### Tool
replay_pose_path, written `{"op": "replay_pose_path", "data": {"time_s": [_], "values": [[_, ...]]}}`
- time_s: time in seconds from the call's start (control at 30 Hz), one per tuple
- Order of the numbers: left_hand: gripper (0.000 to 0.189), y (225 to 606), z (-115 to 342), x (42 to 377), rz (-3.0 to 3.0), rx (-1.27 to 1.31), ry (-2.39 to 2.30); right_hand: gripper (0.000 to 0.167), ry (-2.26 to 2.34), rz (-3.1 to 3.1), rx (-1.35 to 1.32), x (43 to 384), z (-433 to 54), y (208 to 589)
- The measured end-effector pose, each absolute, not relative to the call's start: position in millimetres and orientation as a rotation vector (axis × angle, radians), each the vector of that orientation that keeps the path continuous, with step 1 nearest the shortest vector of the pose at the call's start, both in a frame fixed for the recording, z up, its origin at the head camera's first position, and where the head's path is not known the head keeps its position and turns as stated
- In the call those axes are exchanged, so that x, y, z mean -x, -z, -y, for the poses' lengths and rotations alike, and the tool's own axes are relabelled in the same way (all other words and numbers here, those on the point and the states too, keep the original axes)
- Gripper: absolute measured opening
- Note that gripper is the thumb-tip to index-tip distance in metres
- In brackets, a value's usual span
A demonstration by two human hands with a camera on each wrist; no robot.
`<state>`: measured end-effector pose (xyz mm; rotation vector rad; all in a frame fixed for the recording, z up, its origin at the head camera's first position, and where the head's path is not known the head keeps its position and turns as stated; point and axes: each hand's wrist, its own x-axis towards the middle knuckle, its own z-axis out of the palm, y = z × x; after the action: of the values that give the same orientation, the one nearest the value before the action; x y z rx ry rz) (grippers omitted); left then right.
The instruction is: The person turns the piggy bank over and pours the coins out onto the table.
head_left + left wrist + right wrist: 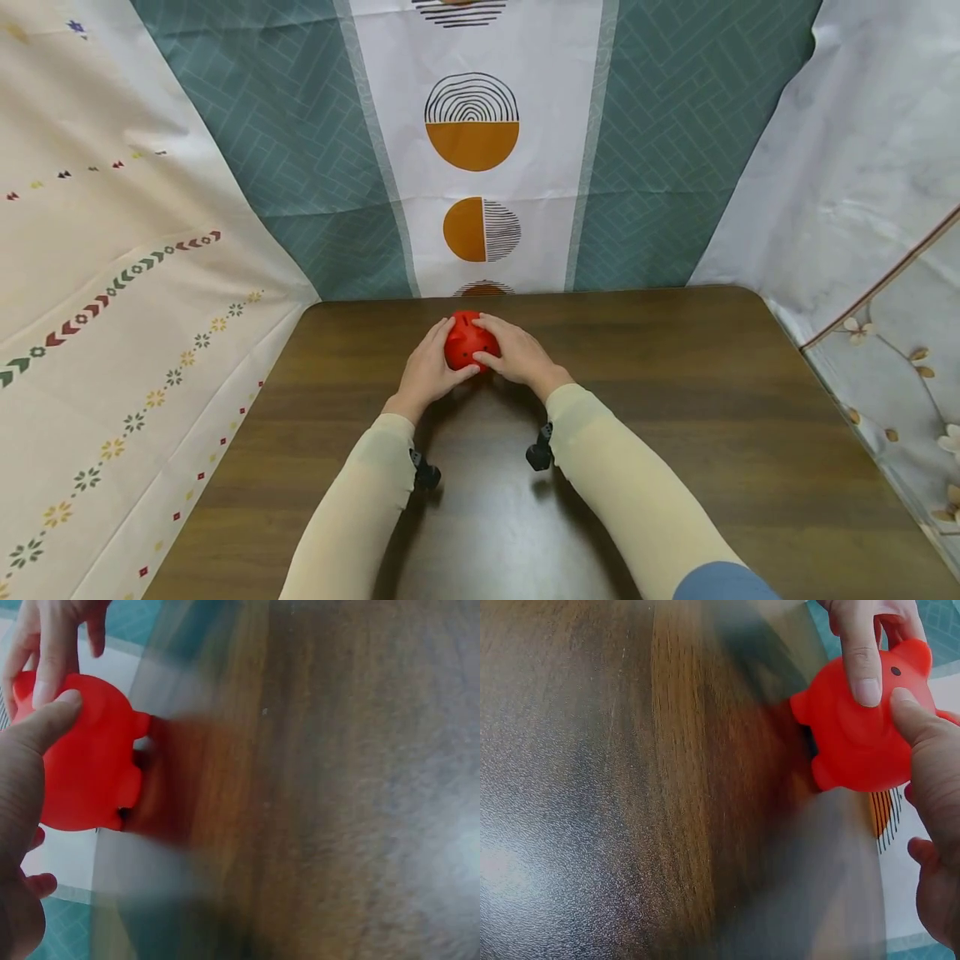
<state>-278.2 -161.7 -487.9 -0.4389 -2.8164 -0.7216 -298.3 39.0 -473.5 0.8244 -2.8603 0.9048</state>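
Observation:
A red piggy bank [464, 340], with a coin slot, ears and small dark eyes, stands upright at the back middle of the table, its face toward me. My left hand [426, 371] holds it from the left, fingers curved round the side and the thumb on the front. From the right, my right hand [519, 353] grips it likewise, fingertips near the top and thumb on the face. The right wrist view shows both thumbs close together on the piggy bank [859, 750]. Its short feet [129, 787] are right at the tabletop in the left wrist view.
The brown wooden table [675, 433] runs back to a hanging green and white patterned cloth [637, 167]. A cream patterned cloth [150, 292] borders the left side, and a pale floral cloth [847, 167] the right. Small black devices [538, 454] sit at both wrists.

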Motion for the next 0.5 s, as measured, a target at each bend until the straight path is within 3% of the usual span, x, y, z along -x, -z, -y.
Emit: {"op": "replay_pose_path", "data": {"time_s": [0.5], "values": [[0.094, 498.8, 149.8, 264.2, 2.724, 0.427, 0.706, 0.063, -0.965, 2.832, -0.801, 284.1, -47.3, 481.6]]}}
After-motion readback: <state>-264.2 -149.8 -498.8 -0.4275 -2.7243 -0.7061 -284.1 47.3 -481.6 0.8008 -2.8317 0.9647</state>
